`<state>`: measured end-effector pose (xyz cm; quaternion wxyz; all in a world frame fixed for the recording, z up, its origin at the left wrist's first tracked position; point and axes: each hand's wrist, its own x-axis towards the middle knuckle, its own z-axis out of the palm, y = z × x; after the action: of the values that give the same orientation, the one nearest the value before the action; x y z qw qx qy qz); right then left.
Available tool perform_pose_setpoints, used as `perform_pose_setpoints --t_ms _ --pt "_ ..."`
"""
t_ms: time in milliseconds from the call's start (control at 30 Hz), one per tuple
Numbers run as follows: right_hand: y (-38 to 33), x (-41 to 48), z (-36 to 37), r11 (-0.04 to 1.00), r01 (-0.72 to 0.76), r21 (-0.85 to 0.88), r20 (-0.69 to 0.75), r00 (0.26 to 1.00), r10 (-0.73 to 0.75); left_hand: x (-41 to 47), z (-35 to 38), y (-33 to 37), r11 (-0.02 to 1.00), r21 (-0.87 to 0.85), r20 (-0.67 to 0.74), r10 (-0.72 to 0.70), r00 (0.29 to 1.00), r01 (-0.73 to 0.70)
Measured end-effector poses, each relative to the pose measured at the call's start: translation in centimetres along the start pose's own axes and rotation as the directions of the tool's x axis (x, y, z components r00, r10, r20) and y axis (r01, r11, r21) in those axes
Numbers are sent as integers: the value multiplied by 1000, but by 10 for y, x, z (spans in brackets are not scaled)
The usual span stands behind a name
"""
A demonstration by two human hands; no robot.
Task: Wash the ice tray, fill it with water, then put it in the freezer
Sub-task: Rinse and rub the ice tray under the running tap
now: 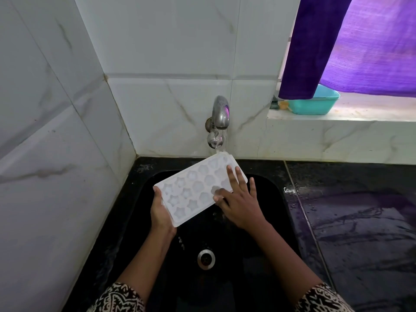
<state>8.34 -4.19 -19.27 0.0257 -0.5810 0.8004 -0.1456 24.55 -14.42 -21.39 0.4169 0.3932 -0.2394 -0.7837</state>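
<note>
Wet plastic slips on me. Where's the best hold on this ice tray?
Probably the near short end of the ice tray, from the left: thumb on the flat rim, fingers beneath, as the left hand does. That grip leaves cavities uncovered.

Frosted plastic ice tray (198, 188), shiny metal tap (219, 113) — glossy, perhaps stone, sink (265, 221)

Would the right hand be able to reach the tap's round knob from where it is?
Probably yes. The right hand lies flat on the ice tray, close in front of the knob, with only open air between them.
</note>
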Motion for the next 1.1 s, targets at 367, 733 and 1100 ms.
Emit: perform_pose_setpoints --t_ms 367,733,1100 --pt "-9 -7 6 997 -75 24 -43 996 76 -5 5 -8 1000 -11 5 -12 1000 12" --pt "-17 -4 5 999 -36 -8 -115 993 35 -6 14 -2 998 -62 25 -21 999 22" --pt "-11 -7 9 1000 4 -14 -44 999 -5 -1 2 -7 999 -16 39 -29 999 30"
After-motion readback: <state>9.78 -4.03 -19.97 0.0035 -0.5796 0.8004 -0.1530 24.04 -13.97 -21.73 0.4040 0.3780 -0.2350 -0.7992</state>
